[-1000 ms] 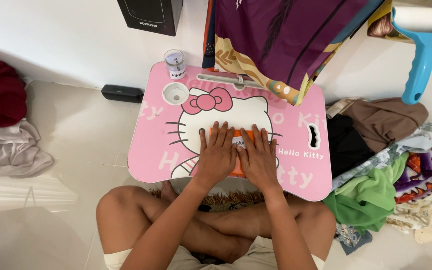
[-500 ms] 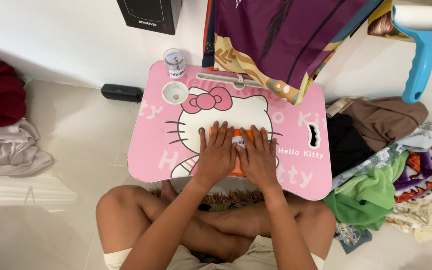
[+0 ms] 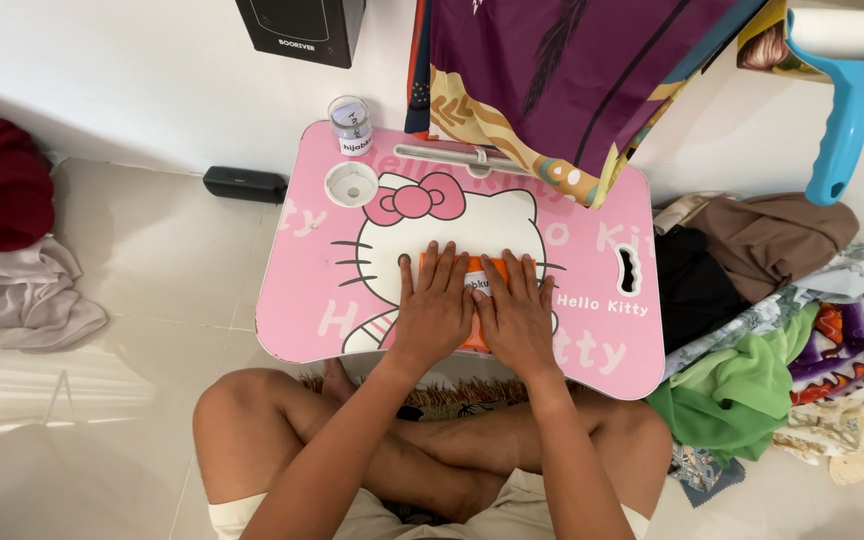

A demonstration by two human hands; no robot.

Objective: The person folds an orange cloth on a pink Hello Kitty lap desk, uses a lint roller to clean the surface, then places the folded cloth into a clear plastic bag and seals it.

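Left hand (image 3: 436,305) and right hand (image 3: 515,312) lie flat, fingers spread — pressing, not gripping — on an orange folded item (image 3: 474,290) centred on the pink lap table (image 3: 592,240), apparently flattening it.

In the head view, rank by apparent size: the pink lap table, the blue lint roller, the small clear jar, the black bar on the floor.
1. pink lap table
2. blue lint roller, nearer the camera, so unsure
3. black bar
4. small clear jar

A home floor: heaped clothes (image 3: 772,300) (unsorted) beside a pink cartoon lap table (image 3: 592,330) on tiles.
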